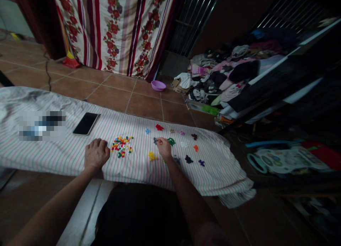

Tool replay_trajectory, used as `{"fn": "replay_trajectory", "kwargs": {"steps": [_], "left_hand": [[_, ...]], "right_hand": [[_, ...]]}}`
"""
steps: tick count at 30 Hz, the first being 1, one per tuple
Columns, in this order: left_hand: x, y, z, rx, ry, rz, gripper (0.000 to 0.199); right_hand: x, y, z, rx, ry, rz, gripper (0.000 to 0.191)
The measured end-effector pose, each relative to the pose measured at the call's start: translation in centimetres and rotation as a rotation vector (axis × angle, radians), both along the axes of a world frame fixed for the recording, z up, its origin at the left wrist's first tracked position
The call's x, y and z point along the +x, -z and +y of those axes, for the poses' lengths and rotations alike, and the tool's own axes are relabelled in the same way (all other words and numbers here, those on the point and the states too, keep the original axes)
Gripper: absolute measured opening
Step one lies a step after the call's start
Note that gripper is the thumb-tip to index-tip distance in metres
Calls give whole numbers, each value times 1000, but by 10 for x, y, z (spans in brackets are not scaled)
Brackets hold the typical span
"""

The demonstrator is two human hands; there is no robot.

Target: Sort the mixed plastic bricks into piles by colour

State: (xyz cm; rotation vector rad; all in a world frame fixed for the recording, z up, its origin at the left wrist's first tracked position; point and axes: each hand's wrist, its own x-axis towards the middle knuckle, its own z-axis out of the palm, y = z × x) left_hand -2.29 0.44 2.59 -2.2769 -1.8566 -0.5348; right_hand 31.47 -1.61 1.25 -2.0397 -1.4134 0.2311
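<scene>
My left hand (96, 153) lies palm down on the striped cloth (112, 122), its fingers loosely apart. Just right of its fingertips is a heap of small mixed-colour pieces (122, 146). My right hand (164, 148) has its fingers pinched together at a small grey pile (155, 141); what is between the fingertips is too small to make out. Around it lie single-colour piles: yellow (152, 156), dark green (171, 142), red (159, 127), light blue (147, 131), white (184, 144) and black (189, 159). My right wrist partly hides a green pile and a dark grey pile (177, 159).
More piles, brown (194, 136), orange (196, 148) and dark blue (201, 163), lie towards the right. A phone (86, 124) rests on the cloth beyond my left hand. On the tiled floor are a purple basin (158, 85) and heaped clothes (221, 72).
</scene>
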Motion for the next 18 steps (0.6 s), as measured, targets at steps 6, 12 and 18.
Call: {"fn": "replay_trajectory", "kwargs": {"steps": [6, 12, 18], "left_hand": [[0, 0, 0, -17, 7, -10, 24], [-1, 0, 0, -21, 5, -37, 24], [-1, 0, 0, 1, 12, -38, 22]], "right_hand": [[-1, 2, -2, 40, 5, 17, 25], [-2, -2, -2, 52, 7, -14, 26], [-13, -9, 3, 70, -74, -42, 27]]}}
